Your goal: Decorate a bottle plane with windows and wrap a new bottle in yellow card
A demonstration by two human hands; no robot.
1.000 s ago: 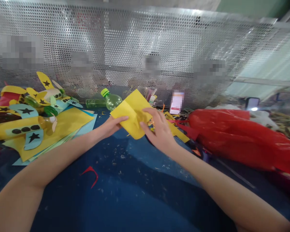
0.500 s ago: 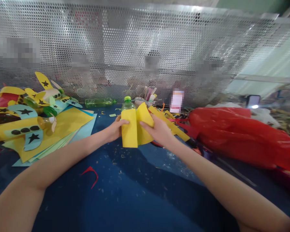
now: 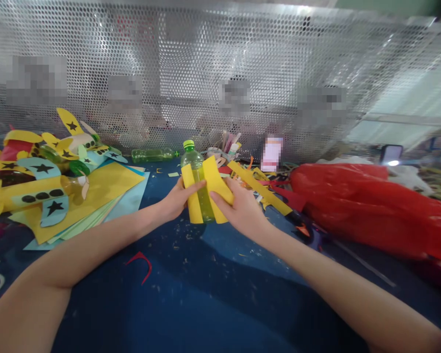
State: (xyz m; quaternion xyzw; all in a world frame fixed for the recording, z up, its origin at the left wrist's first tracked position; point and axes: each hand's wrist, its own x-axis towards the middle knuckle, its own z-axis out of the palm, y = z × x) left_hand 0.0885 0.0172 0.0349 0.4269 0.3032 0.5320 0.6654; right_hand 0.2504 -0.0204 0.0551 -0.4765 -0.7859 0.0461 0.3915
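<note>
In the head view a clear green plastic bottle (image 3: 193, 158) with a green cap stands upright between my hands. A sheet of yellow paper (image 3: 213, 176) goes around it, with a gap at the front where the bottle's side shows. My left hand (image 3: 177, 200) is closed around the left side of the paper and bottle, its thumb across the front. On the other side, my right hand (image 3: 243, 203) pinches the paper's free right part, thumb in front. The fingers behind the paper are hidden.
Paper-and-bottle airplanes (image 3: 40, 191) lie on stacked coloured sheets (image 3: 106, 189) at left. Behind are a lying green bottle (image 3: 152, 155) and a perforated metal screen (image 3: 191, 63). Yellow strips (image 3: 260, 189) and a red plastic bag (image 3: 353, 211) are at right. A red scrap (image 3: 143, 260) is in front.
The left part of the yellow paper has moved off the bottle's front, uncovering its green side. Both hands keep their hold, and the bottle leans slightly differently. The view has shifted slightly.
</note>
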